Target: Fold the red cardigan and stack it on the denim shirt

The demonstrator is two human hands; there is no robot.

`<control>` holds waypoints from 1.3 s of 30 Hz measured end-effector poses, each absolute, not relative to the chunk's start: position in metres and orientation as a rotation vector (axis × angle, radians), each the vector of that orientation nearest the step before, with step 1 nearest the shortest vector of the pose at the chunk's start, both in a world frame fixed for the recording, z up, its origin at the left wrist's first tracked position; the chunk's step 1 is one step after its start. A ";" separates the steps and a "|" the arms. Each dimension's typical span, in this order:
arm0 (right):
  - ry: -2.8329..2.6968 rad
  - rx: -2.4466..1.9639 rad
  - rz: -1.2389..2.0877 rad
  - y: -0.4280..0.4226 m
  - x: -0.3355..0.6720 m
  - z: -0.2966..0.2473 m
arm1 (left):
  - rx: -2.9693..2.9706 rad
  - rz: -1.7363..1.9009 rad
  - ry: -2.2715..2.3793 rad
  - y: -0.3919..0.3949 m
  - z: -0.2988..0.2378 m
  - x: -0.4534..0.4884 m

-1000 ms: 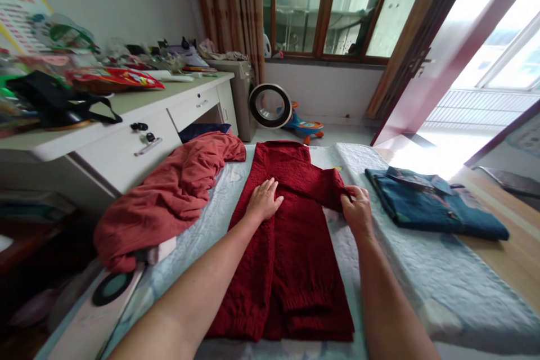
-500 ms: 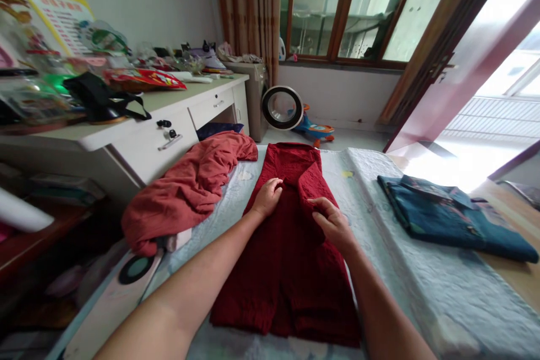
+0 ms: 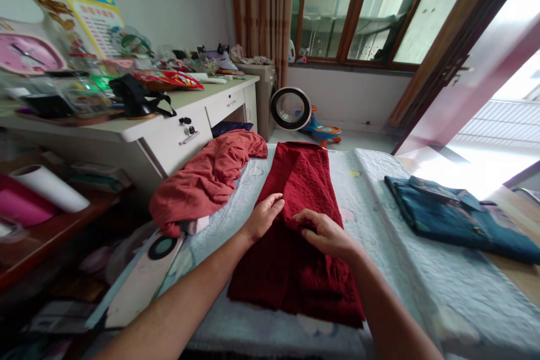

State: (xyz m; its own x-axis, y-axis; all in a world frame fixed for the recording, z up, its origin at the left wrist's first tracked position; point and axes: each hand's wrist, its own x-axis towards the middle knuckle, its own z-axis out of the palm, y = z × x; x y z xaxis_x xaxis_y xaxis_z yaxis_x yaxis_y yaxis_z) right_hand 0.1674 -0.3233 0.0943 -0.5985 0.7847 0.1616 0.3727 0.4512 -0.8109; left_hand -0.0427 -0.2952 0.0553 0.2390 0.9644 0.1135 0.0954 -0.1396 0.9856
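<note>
A dark red knitted sweater (image 3: 301, 180) lies lengthwise on the light quilted bed (image 3: 392, 247), its sides folded in to a narrow strip. My left hand (image 3: 265, 215) rests on its left half, fingers flat and stretched out. My right hand (image 3: 324, 232) lies on the middle of the sweater, its fingers curled and pinching a fold of the knit. Both hands are close together, almost touching.
A crumpled rust-red garment (image 3: 206, 177) lies at the bed's left edge beside a white desk (image 3: 169, 124) loaded with clutter. A folded dark blue garment (image 3: 451, 219) lies on the right. A round fan (image 3: 288, 108) and a toy stand on the floor beyond the bed.
My right hand has carried the sweater's right side over to the middle, making the sweater narrower. My left hand has stayed pressing on the sweater. The camera has shifted to the left.
</note>
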 end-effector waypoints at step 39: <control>-1.881 -1.474 0.126 -0.276 0.194 0.006 | 1.896 1.131 1.465 -0.355 0.047 -0.069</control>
